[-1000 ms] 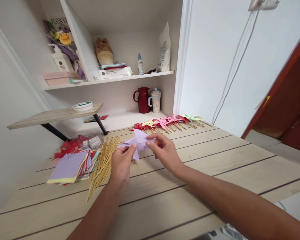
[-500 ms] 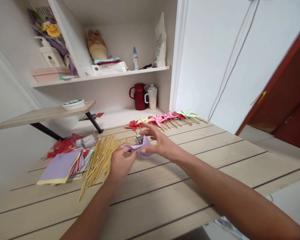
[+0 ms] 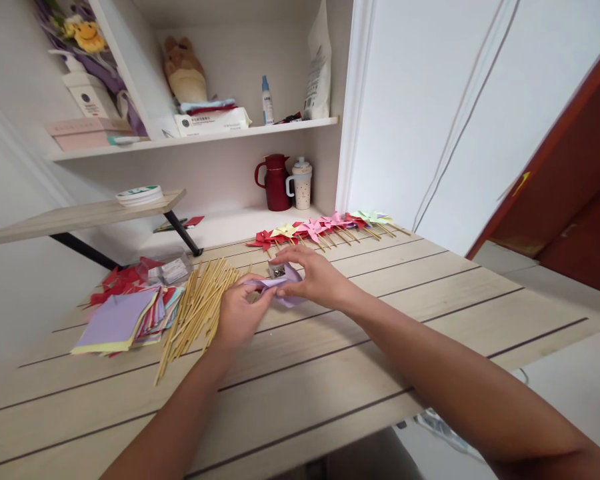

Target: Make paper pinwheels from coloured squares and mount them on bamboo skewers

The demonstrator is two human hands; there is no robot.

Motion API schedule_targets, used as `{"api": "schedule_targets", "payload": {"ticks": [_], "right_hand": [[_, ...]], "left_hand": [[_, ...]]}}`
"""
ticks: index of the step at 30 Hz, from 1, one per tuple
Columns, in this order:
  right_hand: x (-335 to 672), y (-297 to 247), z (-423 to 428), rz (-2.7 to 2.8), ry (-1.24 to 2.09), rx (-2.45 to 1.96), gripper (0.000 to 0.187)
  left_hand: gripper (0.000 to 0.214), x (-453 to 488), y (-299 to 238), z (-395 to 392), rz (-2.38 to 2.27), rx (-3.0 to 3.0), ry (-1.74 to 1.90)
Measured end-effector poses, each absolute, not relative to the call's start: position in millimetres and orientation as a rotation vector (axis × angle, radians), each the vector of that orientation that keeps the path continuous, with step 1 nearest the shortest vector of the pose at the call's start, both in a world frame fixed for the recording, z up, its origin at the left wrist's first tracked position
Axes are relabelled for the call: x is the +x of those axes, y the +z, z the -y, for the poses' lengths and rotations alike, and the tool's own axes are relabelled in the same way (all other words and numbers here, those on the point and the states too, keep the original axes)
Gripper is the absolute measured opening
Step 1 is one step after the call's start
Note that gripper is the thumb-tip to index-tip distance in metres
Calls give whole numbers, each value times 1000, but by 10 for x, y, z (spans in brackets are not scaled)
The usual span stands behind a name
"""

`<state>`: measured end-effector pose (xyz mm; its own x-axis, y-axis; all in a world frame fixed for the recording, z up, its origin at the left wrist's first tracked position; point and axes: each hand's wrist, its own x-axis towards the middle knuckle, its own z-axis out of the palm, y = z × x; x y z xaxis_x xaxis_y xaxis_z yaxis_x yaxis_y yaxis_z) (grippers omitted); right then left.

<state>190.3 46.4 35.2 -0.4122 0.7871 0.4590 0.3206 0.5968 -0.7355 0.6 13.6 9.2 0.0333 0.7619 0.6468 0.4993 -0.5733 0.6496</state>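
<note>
My left hand [image 3: 237,315] pinches the near corner of a lilac folded paper [image 3: 285,285] low over the wooden table [image 3: 360,347]. My right hand [image 3: 313,277] rests on the same paper from the right, fingers curled down onto it. A small metal object [image 3: 277,270] sits just beyond the paper, near my right fingertips. A bundle of thin wooden sticks [image 3: 197,307] lies directly left of my left hand.
A stack of coloured paper squares [image 3: 125,320] lies at the left, with a clear packet [image 3: 167,270] behind it. A row of finished paper pinwheels [image 3: 325,230] lines the table's far edge. A red jug [image 3: 275,183] and a cup [image 3: 301,185] stand in the alcove.
Both hands have lowered the lilac paper from mid-air down to the table surface. My right hand has shifted from pinching its edge to pressing over it.
</note>
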Motion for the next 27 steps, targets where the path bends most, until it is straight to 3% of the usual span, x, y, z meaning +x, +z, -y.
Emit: {"api": "schedule_targets", "payload": {"ticks": [3, 5, 7, 11, 16, 27], "right_hand": [[1896, 338, -461, 1927, 825, -783, 107], [1900, 333, -464, 1891, 915, -735, 120], [1912, 335, -475, 1905, 949, -735, 108], [1930, 343, -497, 1999, 839, -831, 59], [1897, 323, -501, 1963, 909, -924, 28], [1873, 250, -510, 1891, 933, -913, 15]], "left_hand": [[9, -10, 101, -131, -1319, 2049, 1560], [9, -25, 105, -133, -1330, 2029, 1560], [10, -37, 104, -140, -1332, 2022, 1569], [10, -50, 85, -149, -1317, 2078, 1572], [8, -42, 61, -135, -1317, 2167, 1522], [7, -47, 92, -132, -1448, 2331, 1502]]}}
